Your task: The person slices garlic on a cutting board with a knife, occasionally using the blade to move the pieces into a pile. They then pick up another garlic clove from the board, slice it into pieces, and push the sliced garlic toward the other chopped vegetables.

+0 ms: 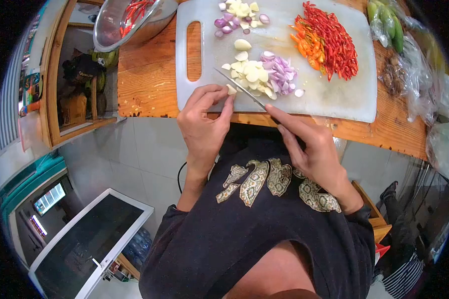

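Observation:
My left hand (203, 119) pinches a small piece of garlic (231, 89) at the near edge of the white cutting board (334, 102). In my right hand (309, 144) is a knife (242, 89), its blade slanting up and left beside the garlic piece. Just beyond the blade lies sliced garlic (252, 72), with sliced shallots (280, 74) touching it on the right. Whole and cut shallots (228, 21) and more garlic (240, 8) sit at the far left of the board. Chopped red chilies (332, 42) and orange chilies (307, 47) form a pile at the right.
A metal bowl (157, 25) with red chilies stands at the wooden table's (144, 84) back left. Plastic bags (419, 74) and green vegetables (396, 35) lie right of the board. A wooden shelf (50, 94) is at the left.

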`<move>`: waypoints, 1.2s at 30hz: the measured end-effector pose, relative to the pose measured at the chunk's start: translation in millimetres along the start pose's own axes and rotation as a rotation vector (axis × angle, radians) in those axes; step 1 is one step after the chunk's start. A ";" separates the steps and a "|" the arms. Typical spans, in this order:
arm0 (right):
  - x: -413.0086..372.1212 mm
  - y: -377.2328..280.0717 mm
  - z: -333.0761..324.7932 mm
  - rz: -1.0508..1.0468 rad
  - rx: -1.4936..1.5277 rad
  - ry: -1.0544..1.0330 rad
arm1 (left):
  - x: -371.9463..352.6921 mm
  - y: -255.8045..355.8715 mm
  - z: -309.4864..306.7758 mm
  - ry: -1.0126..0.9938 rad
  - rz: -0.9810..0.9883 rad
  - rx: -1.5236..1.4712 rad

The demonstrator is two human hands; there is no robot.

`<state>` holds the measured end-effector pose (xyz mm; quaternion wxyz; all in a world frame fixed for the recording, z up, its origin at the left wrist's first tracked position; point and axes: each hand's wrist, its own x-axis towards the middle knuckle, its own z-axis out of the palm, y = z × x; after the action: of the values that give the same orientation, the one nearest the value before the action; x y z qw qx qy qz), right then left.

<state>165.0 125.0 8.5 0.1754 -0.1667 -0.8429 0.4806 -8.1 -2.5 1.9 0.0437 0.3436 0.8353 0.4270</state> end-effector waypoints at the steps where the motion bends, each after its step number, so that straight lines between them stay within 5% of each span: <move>1: -3.9 -3.5 -3.8 0.019 -0.025 -0.025 | -0.7 0.5 -0.3 -0.007 -0.006 0.006; 17: 3.9 -9.0 1.7 0.048 -0.284 -0.163 | -1.2 -6.6 1.2 0.009 -0.001 -0.021; 20: 0.4 9.1 0.8 -0.025 -0.065 -0.004 | -2.0 -4.2 1.8 0.012 -0.051 -0.053; 36: 7.1 3.3 8.2 0.000 -0.129 -0.075 | -0.6 -6.6 6.7 0.032 0.047 -0.026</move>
<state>155.3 123.6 2.7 0.1324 -0.1595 -0.8781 0.4312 -8.7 -0.9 -7.4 0.0248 0.3554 0.8220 0.4443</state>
